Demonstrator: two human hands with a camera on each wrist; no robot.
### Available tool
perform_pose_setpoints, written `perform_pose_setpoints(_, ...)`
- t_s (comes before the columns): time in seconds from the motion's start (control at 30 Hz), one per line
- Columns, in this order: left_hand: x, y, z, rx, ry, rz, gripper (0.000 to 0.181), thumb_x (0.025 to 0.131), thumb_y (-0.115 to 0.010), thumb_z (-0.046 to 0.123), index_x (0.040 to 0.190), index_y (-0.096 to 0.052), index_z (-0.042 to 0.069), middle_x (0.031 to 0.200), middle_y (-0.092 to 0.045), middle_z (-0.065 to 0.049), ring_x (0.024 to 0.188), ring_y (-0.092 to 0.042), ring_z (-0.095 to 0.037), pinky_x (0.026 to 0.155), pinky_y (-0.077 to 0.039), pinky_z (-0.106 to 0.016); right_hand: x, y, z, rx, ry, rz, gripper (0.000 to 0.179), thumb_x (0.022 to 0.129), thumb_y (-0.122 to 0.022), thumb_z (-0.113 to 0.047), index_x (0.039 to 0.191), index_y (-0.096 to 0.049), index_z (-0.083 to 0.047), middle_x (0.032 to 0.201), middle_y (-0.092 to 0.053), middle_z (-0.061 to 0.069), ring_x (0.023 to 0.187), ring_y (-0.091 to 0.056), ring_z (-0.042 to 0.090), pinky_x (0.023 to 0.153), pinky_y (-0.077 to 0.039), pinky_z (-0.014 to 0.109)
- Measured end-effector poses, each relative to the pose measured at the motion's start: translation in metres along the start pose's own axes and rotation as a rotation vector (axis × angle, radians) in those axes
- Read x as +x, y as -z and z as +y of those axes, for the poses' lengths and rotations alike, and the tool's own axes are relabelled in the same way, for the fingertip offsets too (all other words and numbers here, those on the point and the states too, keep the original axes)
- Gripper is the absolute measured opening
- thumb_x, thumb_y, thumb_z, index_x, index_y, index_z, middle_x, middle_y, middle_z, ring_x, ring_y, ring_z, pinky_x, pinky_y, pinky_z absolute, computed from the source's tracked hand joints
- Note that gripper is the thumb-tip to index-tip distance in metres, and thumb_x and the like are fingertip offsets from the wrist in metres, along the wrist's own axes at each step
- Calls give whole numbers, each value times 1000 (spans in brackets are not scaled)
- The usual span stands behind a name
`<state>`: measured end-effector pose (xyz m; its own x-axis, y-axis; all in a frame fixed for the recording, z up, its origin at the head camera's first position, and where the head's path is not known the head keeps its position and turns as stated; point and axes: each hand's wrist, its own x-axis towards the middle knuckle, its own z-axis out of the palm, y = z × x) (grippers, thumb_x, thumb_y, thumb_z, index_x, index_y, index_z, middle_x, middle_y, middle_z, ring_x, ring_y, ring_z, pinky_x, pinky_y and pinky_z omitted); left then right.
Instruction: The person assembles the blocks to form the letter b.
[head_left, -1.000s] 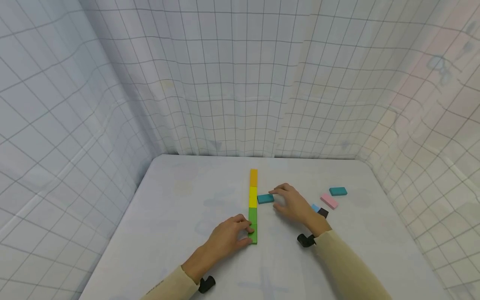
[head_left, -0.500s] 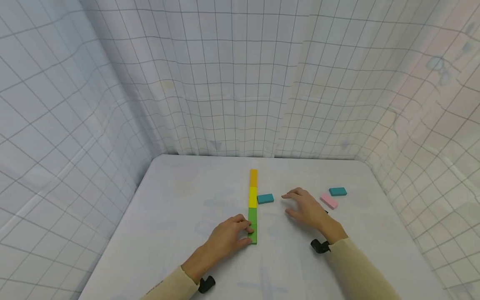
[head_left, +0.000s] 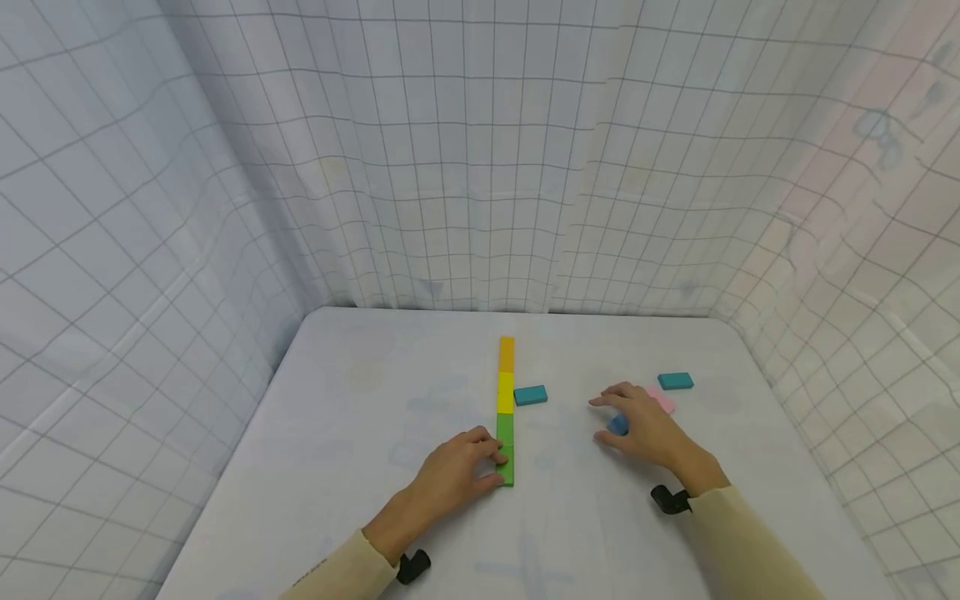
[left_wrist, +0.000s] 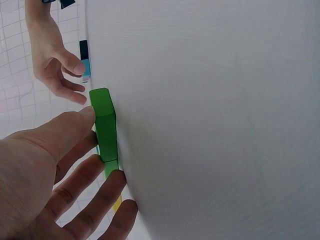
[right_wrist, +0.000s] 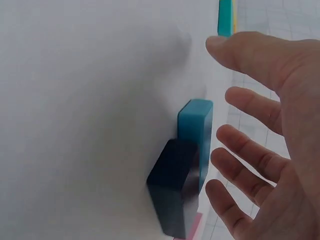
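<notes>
A straight row of flat rectangular blocks runs away from me: an orange block (head_left: 507, 354), a yellow block (head_left: 506, 392) and two green blocks (head_left: 506, 429). At its near end my left hand (head_left: 450, 475) touches the nearest green block (left_wrist: 106, 132) with thumb and fingertips, fingers loosely extended. A teal block (head_left: 530, 395) lies crosswise against or very close to the yellow one. Over to the right, my right hand (head_left: 652, 429) hovers with spread fingers beside a blue block (right_wrist: 195, 120) and a black block (right_wrist: 172, 187), holding nothing. In the head view that hand hides the black block.
Just beyond the right hand lies a pink block (head_left: 660, 398), partly covered by it. A second teal block (head_left: 676, 381) sits farther back. White gridded curtains (head_left: 480, 167) enclose the white table (head_left: 360, 400) at the back and both sides.
My right hand has left the teal block beside the row and moved right to the blue and black blocks. The left hand stays on the near green block.
</notes>
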<state>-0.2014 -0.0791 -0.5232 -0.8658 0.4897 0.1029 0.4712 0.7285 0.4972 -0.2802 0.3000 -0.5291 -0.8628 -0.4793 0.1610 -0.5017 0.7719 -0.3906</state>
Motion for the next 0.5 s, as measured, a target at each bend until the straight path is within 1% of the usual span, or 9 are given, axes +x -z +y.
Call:
perform_pose_setpoints(0.2, 0, -2, -1, -4, 4, -8, 27, 98, -98, 23, 122, -89, 16, 125, -77, 1, 117, -79, -22, 102, -69, -41, -10, 4, 7, 0, 6, -11, 55, 96, -99, -28, 145, -81, -12, 147, -73, 18, 136, -70, 44, 114, -62, 68)
perform_pose_setpoints(0.33, 0, -2, -1, -8, 4, -11, 27, 98, -97, 23, 123, -89, 17, 125, -77, 2, 118, -79, -21, 103, -69, -41, -17, 7, 13, 1, 18, 5, 56, 95, -100, -29, 145, -82, -12, 148, -73, 19, 137, -69, 46, 114, -61, 71)
perform_pose_setpoints(0.5, -1, -1, -1, -6, 12, -10, 27, 98, -97, 23, 123, -89, 17, 125, -77, 2, 117, -78, -21, 102, -69, -41, -22, 9, 20, 12, 18, 12, 55, 95, -100, -28, 145, -81, -13, 149, -72, 19, 138, -67, 47, 116, -54, 78)
